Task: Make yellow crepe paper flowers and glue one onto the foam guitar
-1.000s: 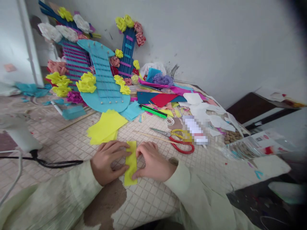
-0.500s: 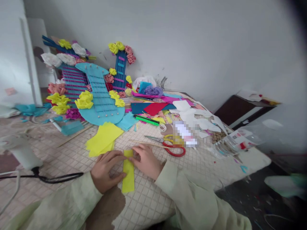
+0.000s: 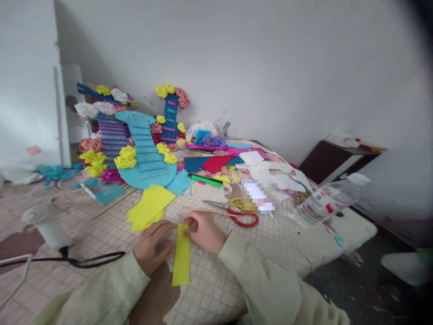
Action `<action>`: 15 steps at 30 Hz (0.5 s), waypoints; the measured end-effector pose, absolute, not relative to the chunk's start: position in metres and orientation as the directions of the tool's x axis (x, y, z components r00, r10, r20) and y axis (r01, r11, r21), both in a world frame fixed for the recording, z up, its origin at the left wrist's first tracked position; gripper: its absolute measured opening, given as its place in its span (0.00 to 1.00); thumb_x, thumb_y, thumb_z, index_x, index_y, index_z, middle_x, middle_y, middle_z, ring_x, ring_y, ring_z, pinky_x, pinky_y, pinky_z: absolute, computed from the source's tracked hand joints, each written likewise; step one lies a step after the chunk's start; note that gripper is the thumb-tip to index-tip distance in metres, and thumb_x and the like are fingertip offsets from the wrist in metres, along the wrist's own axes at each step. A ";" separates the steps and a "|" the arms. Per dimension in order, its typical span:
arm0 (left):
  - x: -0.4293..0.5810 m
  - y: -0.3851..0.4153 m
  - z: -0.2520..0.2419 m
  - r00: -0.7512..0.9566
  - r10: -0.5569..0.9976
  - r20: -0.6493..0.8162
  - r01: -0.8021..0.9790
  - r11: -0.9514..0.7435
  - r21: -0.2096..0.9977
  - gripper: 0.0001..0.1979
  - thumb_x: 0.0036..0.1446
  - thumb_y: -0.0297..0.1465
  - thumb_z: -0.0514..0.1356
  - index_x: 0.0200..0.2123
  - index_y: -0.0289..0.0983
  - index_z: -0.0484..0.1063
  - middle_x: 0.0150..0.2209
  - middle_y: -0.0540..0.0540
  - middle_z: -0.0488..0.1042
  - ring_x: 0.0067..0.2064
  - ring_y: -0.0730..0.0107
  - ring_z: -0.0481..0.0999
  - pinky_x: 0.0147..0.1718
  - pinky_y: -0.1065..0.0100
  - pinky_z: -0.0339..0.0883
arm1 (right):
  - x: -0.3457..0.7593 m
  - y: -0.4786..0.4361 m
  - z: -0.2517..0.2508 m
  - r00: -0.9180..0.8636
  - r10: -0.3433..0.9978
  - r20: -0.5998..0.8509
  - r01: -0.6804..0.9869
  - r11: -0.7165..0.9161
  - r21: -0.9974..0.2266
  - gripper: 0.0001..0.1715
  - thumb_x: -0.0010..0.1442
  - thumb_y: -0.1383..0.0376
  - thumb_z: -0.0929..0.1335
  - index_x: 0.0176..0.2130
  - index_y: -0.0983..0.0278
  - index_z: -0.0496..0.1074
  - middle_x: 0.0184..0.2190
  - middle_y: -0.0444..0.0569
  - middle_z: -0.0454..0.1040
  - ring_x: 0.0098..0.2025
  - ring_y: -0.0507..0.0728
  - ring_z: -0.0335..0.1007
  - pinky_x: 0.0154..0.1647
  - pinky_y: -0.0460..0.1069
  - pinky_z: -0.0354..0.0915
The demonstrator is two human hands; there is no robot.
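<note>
A folded strip of yellow crepe-like paper (image 3: 181,262) stands lengthwise on the table before me. My right hand (image 3: 204,231) pinches its upper end between thumb and fingers. Beside the strip's left edge, my left hand (image 3: 154,246) has its fingers stretched out and thumb apart, the fingertips close to the strip's top; whether they touch it I cannot tell. Just beyond my left hand lies a stack of yellow paper sheets (image 3: 150,205). Scissors (image 3: 241,212) with red and yellow handles, along with a thin wooden stick (image 3: 209,211), rest past my right hand.
Light blue stringed cardboard shapes (image 3: 147,149) with paper flowers lean at the back left. A hot glue gun (image 3: 47,225) with a black cord lies left. Further back are a green utility knife (image 3: 206,179), a pixelated phone-like object (image 3: 259,196) and paper scraps. A plastic bottle (image 3: 333,198) lies right.
My left fingers have drawn back from the strip to its left edge. More of the strip's length shows. My right hand stays at the top end. The view has tilted up slightly.
</note>
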State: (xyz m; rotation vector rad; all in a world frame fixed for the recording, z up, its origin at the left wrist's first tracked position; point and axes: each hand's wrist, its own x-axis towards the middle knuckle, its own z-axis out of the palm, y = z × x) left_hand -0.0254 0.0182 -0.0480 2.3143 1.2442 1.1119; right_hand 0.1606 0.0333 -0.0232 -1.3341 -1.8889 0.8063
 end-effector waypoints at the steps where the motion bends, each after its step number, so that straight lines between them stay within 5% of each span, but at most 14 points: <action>1: -0.025 0.018 -0.047 0.326 0.806 0.494 0.571 -0.584 0.577 0.13 0.51 0.33 0.55 0.42 0.40 0.69 0.41 0.44 0.72 0.45 0.59 0.70 0.44 0.58 0.65 | 0.160 0.034 -0.024 -0.240 0.957 0.163 0.514 0.267 -0.815 0.17 0.42 0.76 0.70 0.36 0.64 0.71 0.29 0.44 0.71 0.32 0.53 0.66 0.38 0.50 0.61; 6: -0.027 0.016 -0.042 0.287 0.849 0.444 0.505 -0.528 0.683 0.14 0.51 0.35 0.55 0.42 0.39 0.68 0.41 0.43 0.73 0.45 0.59 0.71 0.45 0.57 0.65 | 0.158 0.039 -0.023 -0.228 0.968 0.102 0.376 0.185 -0.908 0.14 0.44 0.77 0.68 0.33 0.65 0.71 0.25 0.42 0.69 0.27 0.51 0.65 0.30 0.46 0.63; 11: -0.023 0.016 -0.036 0.247 0.930 0.271 0.419 -0.355 0.836 0.22 0.50 0.37 0.57 0.49 0.39 0.61 0.41 0.41 0.76 0.39 0.60 0.75 0.31 0.62 0.70 | 0.158 0.036 -0.007 -0.256 0.964 0.073 0.224 0.133 -0.965 0.10 0.48 0.71 0.68 0.35 0.65 0.70 0.26 0.43 0.69 0.28 0.51 0.66 0.30 0.46 0.65; 15: -0.011 0.016 -0.020 0.292 0.947 0.137 0.279 -0.221 0.935 0.15 0.51 0.41 0.56 0.37 0.36 0.68 0.27 0.46 0.78 0.30 0.64 0.77 0.27 0.65 0.71 | 0.158 0.031 0.009 -0.283 0.958 0.054 0.025 0.064 -0.998 0.15 0.45 0.67 0.71 0.36 0.65 0.69 0.29 0.43 0.68 0.28 0.50 0.66 0.28 0.45 0.63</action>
